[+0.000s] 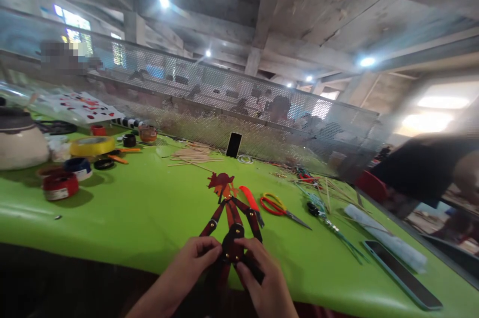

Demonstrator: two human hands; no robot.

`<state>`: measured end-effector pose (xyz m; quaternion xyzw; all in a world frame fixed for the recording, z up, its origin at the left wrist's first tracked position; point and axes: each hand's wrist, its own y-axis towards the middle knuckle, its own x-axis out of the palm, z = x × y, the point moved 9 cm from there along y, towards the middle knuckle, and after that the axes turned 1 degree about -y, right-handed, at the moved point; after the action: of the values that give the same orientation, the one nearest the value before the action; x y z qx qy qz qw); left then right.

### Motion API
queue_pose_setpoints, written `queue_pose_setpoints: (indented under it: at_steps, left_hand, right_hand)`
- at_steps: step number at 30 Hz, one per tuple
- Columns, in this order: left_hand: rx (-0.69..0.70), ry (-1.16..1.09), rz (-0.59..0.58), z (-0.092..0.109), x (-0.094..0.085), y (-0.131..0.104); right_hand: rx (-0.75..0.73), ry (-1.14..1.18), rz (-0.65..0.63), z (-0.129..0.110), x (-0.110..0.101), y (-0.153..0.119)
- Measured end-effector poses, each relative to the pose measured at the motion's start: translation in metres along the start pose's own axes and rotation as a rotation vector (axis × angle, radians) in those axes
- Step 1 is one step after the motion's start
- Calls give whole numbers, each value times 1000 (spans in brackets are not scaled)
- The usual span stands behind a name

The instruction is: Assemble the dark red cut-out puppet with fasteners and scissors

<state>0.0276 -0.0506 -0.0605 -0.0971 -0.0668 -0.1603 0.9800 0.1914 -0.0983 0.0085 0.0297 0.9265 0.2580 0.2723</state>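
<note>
A jointed shadow puppet [232, 218], dark red and black with brass-coloured fasteners at its joints, lies over the front edge of the green table, its head pointing away from me. My left hand [200, 255] pinches the left side of its lower body. On the other side, my right hand [262, 273] grips the same part between thumb and fingers. The puppet's lower end is partly hidden by my hands and the dark area below the table edge. Just beyond it lie a red-orange cutter knife [250, 199] and scissors [279, 205] with red and yellow handles.
Paint jars [60, 186] and yellow tape [93, 146] stand at the left. Thin wooden sticks [196, 154] and a small dark upright panel [234, 145] are at the back, before a perforated metal screen [224, 103]. A phone [402, 274] lies right; a person [415, 168] is beyond.
</note>
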Motion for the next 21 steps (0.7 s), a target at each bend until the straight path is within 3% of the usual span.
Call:
queue_pose_setpoints:
  at_steps: [8,13,16,21]
  left_hand:
    - [74,87,-5,9,2,-4]
    - [128,114,90,3,-13,-3]
    - [138,160,83,-5,-17,-4]
    - [139,180,62,-11,-16,-7]
  right_hand:
    - [101,119,0,20,12,-9]
    - [182,279,102,53,33,-21]
    - [192,307,180,66,38,-26]
    - [184,253,195,62,36,-28]
